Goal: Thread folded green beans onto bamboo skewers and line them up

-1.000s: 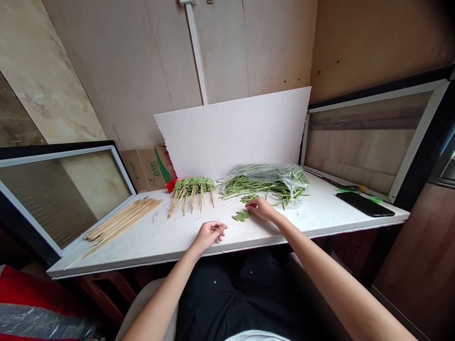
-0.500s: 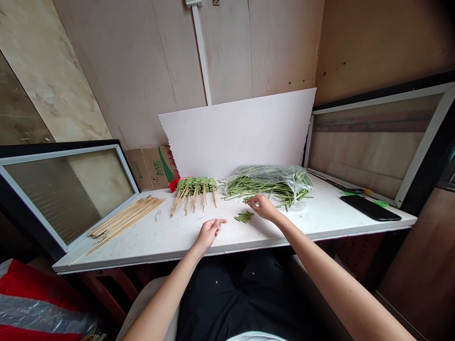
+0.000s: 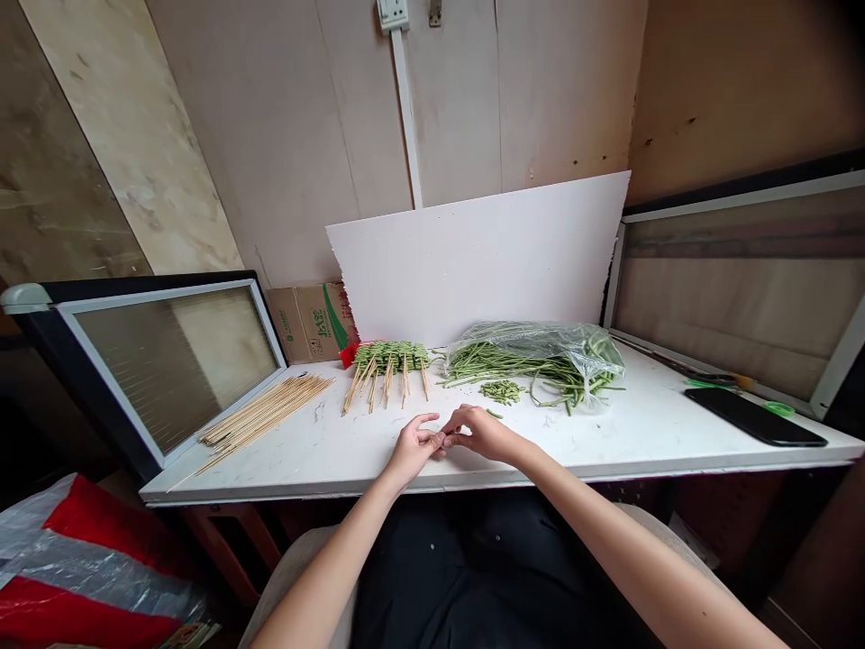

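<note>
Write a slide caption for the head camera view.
Left hand and right hand meet in front of green bean pieces.

The plastic bag [image 3: 541, 336] is gleaming, all crinkles; the wooden skewers [image 3: 270, 410] and the cardboard box [image 3: 307, 324] are looking matt.

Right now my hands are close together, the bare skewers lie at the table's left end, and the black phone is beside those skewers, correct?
No: the head view shows the black phone at the right end of the table. The rest holds: bare skewers at the left end, left hand and right hand close together.
</note>
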`<state>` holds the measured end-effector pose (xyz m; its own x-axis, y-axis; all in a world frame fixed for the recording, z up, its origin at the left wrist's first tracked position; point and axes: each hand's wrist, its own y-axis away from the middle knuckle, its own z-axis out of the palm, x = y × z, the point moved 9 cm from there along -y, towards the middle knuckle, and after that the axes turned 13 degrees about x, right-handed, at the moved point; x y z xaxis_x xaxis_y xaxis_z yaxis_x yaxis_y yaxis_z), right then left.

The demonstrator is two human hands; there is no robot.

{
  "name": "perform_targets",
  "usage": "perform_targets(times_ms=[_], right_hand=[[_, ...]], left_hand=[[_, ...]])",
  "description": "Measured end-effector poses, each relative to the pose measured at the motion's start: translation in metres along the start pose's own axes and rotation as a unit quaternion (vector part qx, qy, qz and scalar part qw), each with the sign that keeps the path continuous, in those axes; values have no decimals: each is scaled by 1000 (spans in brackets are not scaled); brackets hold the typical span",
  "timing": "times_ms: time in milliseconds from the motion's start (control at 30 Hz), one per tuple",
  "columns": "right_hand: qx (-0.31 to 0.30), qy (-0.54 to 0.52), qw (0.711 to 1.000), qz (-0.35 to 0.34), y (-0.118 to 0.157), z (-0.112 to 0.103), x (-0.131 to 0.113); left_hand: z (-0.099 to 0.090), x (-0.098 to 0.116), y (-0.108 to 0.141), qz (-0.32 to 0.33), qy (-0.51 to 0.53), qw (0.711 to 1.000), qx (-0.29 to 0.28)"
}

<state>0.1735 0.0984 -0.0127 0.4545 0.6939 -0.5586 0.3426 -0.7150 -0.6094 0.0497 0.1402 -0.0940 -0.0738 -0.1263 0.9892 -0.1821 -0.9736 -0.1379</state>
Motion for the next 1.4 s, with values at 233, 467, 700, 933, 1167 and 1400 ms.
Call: perform_targets(times_ms=[233,467,700,933,1167,1400], right_hand=[[49,78,996,-14,-4,-15,7],[94,121,988,36,-3,-29,42],[122,141,982,33,-5,-38,52],[131,152,979,31,-4,-43,53],[127,162,978,27,-3,-38,54],[125,167,978,25,-3,-37,52]], left_hand=[[-33,19,-16,48,-70,996,5],[-201,56,-35,141,-314,912,220],[-359,61,6,82,-416,806,413],[-451,58,70,0,-462,697,548],[-454,42,70,-25,-507,680,529],[-446,42,70,-13,-519,666,535]])
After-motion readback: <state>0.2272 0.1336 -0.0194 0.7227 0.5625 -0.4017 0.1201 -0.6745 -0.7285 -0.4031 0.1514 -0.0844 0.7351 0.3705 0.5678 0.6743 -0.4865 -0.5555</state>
